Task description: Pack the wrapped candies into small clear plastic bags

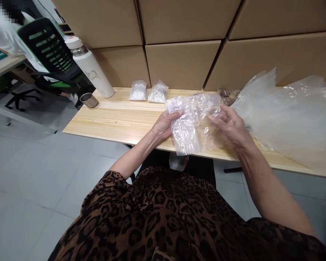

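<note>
Both my hands hold a clear plastic bag [191, 123] above the front edge of a light wooden table [119, 117]. My left hand [165, 125] pinches the bag's left side, thumb on top. My right hand [229, 125] has its fingers curled against the bag's right side, partly behind the film. The bag is crumpled and hangs a little below the table edge. What is inside it I cannot make out.
A large sheet of clear plastic [290, 116] covers the table's right. Two small filled bags [138, 90] [158, 92] lie at the back, near a white flask [91, 67] and metal cup [89, 100]. Cardboard boxes [182, 63] wall the rear. A person sits on a chair [50, 50] far left.
</note>
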Action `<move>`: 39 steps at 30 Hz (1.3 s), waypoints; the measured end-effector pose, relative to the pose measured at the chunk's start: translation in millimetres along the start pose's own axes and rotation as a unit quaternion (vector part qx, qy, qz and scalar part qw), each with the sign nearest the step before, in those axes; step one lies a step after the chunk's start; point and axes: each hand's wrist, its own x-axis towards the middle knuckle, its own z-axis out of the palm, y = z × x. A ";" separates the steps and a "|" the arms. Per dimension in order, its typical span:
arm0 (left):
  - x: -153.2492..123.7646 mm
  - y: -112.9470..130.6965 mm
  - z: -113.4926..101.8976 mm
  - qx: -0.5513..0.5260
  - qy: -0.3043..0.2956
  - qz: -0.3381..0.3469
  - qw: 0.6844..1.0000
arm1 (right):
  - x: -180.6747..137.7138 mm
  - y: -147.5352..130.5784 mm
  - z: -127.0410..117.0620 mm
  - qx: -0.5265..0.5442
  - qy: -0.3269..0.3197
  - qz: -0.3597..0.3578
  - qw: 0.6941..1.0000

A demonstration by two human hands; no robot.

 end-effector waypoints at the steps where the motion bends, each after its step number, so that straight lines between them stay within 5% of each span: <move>1: 1.0 -1.1 -0.7 0.000 -0.001 0.006 1.000 | -2.0 -1.5 -0.6 0.029 -0.027 0.029 0.999; 3: 4.0 -7.0 -1.1 0.002 0.010 0.014 1.000 | -9.9 -9.6 3.2 0.055 -0.051 0.028 0.997; 7: 6.5 -22.3 6.1 0.006 0.043 0.034 0.998 | -30.5 -26.3 27.5 0.013 -0.098 -0.101 0.990; 13: -7.9 -18.0 18.7 -0.042 0.014 0.019 0.999 | -38.5 -12.2 64.5 -0.164 -0.156 -0.295 0.928; 16: -14.1 -13.1 15.0 -0.055 -0.020 -0.002 0.998 | -39.5 -7.6 67.2 -0.206 -0.167 -0.331 0.906; 19: -13.9 -11.7 10.1 -0.023 0.026 0.026 0.999 | -48.3 -13.6 61.6 -0.190 -0.199 -0.342 0.898; 22: -10.2 -4.5 9.3 -0.020 0.054 0.087 0.995 | -61.4 -20.8 51.8 -0.143 -0.203 -0.281 0.927; 26: -10.4 12.7 11.4 -0.006 0.020 0.158 0.987 | -68.6 -18.7 43.2 -0.020 -0.243 -0.033 0.969; 30: -17.5 16.2 8.8 0.074 -0.055 0.193 0.977 | -61.8 -17.3 47.6 0.173 -0.251 0.171 0.937; 34: -22.0 6.2 3.5 0.143 -0.083 0.195 0.967 | -53.4 -24.7 57.4 0.273 -0.252 0.191 0.908; 39: -22.1 -4.9 -4.9 0.190 -0.085 0.118 0.971 | -43.3 -19.7 71.5 0.327 -0.169 0.108 0.924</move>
